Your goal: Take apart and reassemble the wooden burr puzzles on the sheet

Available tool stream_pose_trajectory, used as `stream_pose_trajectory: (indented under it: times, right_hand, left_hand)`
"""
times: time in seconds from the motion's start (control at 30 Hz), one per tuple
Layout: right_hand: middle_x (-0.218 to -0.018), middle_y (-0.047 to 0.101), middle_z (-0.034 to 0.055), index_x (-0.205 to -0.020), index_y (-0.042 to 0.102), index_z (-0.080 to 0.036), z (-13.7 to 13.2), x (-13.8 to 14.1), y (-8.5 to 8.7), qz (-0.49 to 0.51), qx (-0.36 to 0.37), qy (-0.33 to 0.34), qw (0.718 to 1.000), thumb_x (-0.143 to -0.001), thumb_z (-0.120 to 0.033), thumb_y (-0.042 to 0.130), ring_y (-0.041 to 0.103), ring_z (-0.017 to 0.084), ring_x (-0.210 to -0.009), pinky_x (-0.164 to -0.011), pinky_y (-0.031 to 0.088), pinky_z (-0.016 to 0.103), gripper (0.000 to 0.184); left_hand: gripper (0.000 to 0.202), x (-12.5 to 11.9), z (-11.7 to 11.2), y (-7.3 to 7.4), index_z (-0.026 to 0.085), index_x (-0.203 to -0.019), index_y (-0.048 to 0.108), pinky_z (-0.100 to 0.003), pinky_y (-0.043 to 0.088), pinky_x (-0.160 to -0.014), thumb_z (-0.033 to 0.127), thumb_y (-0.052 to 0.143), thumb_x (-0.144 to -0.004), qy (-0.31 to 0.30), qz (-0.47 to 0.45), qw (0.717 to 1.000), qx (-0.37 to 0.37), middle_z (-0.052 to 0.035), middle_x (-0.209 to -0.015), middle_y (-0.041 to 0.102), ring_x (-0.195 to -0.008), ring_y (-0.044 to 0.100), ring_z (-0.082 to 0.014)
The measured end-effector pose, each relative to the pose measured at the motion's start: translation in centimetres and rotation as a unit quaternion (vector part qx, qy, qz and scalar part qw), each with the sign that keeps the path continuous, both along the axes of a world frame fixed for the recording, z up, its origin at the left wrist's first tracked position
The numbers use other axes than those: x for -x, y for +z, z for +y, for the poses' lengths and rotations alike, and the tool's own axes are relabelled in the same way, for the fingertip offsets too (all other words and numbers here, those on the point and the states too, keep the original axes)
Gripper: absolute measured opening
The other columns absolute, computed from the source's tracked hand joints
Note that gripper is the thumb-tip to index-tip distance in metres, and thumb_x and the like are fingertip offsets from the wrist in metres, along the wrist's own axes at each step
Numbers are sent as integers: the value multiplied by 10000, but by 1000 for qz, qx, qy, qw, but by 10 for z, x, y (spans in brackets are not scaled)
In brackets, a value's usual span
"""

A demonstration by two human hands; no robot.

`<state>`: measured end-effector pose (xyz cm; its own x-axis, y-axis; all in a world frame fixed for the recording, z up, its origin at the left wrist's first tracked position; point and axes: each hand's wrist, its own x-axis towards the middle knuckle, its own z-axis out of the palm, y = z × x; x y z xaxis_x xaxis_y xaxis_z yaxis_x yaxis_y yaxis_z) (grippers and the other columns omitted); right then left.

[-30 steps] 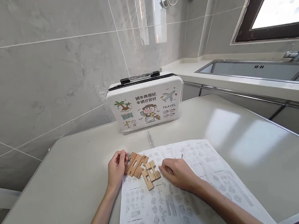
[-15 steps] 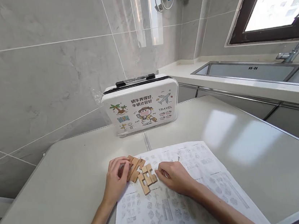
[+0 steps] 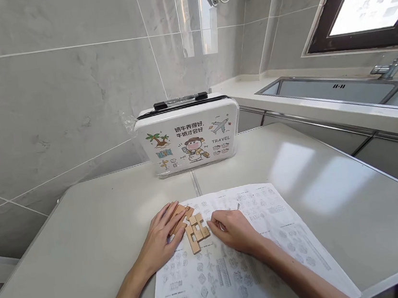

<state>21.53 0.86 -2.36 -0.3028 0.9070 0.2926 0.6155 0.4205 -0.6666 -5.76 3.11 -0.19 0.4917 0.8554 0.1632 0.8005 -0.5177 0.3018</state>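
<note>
Several notched wooden puzzle pieces (image 3: 194, 227) lie close together on the top left corner of a printed instruction sheet (image 3: 241, 260). My left hand (image 3: 161, 240) lies flat beside them, fingers stretched out, its fingertips resting on the left pieces (image 3: 178, 216). My right hand (image 3: 230, 229) rests on the sheet just right of the pieces, fingers curled, fingertips pinched near the edge of the right piece; I cannot make out anything in them.
A white case (image 3: 188, 138) with cartoon travel pictures stands upright at the back of the grey table (image 3: 89, 259), against the tiled wall. A steel sink (image 3: 337, 91) and tap (image 3: 392, 65) sit on the counter at right, under a window.
My left hand has gone from gripping the left pieces to lying flat with fingers stretched over them. The pieces sit closer together. The view has shifted slightly.
</note>
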Motion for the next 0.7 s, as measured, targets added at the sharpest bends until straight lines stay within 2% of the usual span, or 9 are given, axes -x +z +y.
stream_pose_trajectory:
  times: [0.17, 0.4, 0.57, 0.7]
  right_hand:
    - [-636, 559, -40, -698, 395, -216, 0, 0, 1, -8, 0, -1, 1000, -995, -243, 527, 422, 111, -550, -570, 257, 253, 326]
    - [-635, 556, -34, -692, 393, -218, -1, 0, 2, -7, 3, -2, 1000, -991, -237, 523, 430, 114, -548, -568, 258, 263, 327]
    - [-629, 548, -37, -695, 374, -217, -1, 0, 2, 1, 2, 0, 1000, -998, -244, 514, 407, 112, -543, -564, 256, 256, 335]
    - [-615, 535, -42, -692, 368, -218, -1, 0, 3, -1, 4, 4, 1000, -1003, -244, 516, 397, 108, -528, -546, 255, 248, 345]
  left_hand:
    - [496, -1, 0, 0, 420, -1550, 464, -547, 407, -1220, 411, 506, -1056, -1, -4, 1000, -8, 14, -1677, 383, -1546, 355, -302]
    - [489, -3, 0, -2, 424, -1528, 487, -550, 407, -1211, 390, 511, -1041, 35, -31, 999, -25, -4, -1659, 407, -1519, 392, -308]
    - [594, -2, 0, -9, 324, -1534, 463, -573, 420, -1176, 485, 601, -979, 95, -52, 993, -42, -95, -1629, 432, -1465, 448, -352]
    - [663, -2, 0, -10, 281, -1517, 443, -569, 411, -1162, 533, 649, -940, 125, -57, 989, -50, -122, -1547, 518, -1423, 476, -362]
